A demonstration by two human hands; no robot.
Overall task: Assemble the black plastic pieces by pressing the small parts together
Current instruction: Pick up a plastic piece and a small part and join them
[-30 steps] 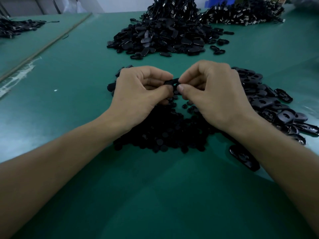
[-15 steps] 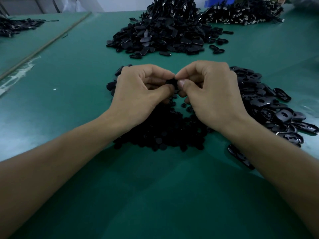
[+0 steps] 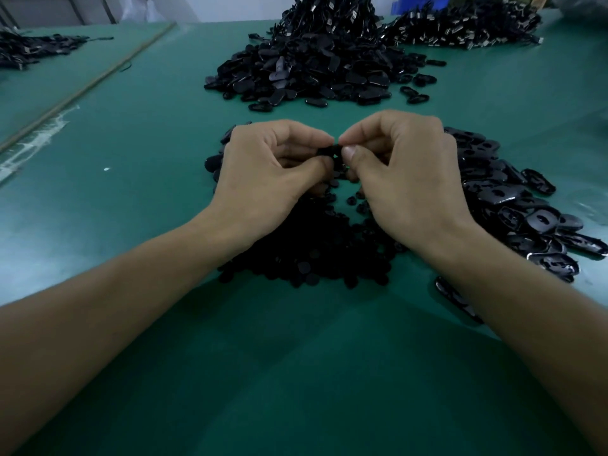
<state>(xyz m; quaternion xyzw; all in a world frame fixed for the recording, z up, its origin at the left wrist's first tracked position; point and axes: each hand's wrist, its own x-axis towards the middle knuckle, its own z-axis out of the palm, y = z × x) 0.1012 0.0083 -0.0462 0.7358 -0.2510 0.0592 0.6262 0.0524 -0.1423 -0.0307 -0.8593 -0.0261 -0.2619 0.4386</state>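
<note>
A small black plastic piece (image 3: 331, 152) is pinched between both hands above the table, mostly hidden by the fingertips. My left hand (image 3: 266, 172) grips its left end with thumb and curled fingers. My right hand (image 3: 404, 179) pinches its right end between thumb and forefinger. Under the hands lies a heap of small round black parts (image 3: 312, 258). A pile of larger oval black shells with holes (image 3: 513, 205) spreads out to the right of my right hand.
A big heap of oval black pieces (image 3: 306, 70) lies farther back on the green table (image 3: 138, 153), with a pile of corded parts (image 3: 467, 28) behind it on the right. Another dark pile (image 3: 29, 47) sits on the far-left table. One oval shell (image 3: 457, 301) lies by my right forearm.
The hands have drawn closer together, so less of the black piece shows between the fingertips than one second ago. The forearms stay in place.
</note>
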